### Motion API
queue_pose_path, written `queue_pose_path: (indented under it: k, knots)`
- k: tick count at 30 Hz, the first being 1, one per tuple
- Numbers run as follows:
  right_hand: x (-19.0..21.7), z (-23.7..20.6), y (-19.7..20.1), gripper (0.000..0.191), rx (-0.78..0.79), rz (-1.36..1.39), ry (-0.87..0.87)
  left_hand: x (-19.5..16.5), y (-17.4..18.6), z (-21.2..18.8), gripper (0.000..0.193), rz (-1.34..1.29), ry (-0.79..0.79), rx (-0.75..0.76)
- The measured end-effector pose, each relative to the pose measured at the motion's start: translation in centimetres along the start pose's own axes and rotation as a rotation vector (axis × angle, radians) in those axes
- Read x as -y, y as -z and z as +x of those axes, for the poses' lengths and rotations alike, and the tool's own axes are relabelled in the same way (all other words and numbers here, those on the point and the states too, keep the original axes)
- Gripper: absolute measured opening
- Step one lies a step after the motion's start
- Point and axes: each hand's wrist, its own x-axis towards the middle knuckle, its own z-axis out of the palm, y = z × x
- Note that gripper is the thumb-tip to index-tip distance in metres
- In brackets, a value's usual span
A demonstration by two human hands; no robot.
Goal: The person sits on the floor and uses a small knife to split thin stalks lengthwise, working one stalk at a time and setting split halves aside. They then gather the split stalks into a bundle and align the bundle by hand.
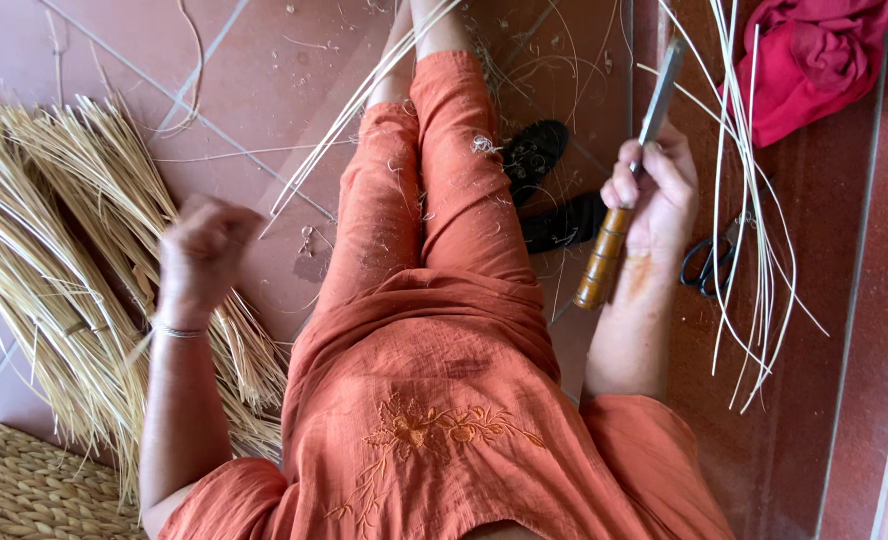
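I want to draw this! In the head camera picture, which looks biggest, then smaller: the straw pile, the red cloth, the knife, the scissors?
1. Straw pile, by far the biggest.
2. Red cloth, partly cut off by the picture's edge.
3. Knife, long but thin, held in the right hand.
4. Scissors, smallest.

floor point(284, 70) – reddish tiles, pale grout lines; woven mat point(24, 490) – lower left corner; light – soft, even

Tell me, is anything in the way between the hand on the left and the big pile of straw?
Nothing visible blocks it. The left hand, blurred and closed, hangs just above the straw bundle on the floor. The right hand holds a wooden-handled knife on the other side of the legs.
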Motion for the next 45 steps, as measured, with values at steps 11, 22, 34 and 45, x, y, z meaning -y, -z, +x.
queue_pose_path:
  k: [11,22,34,45]
  knots:
    - [-2.9,-2.7,-6.2,0.039,0.199,-0.083,-0.209,0.4,7.5,5.9,0.027,-0.289,-0.465,-0.921]
    - [-5.3,-2.8,-13.1,0.067,0.606,-0.015,-0.402,-6.5,-6.2,5.3,0.009,-1.288,0.066,-0.521]
    - [-5.9,-3.1,-12.5,0.06,0.356,0.009,-0.415,-5.5,-10.5,2.3,0.015,-1.598,0.456,-0.271]
    - [-7.2,-4.2,-10.8,0.055,0.493,0.087,-0.522,-12.4,-6.3,3.0,0.016,0.122,-0.414,-0.234]
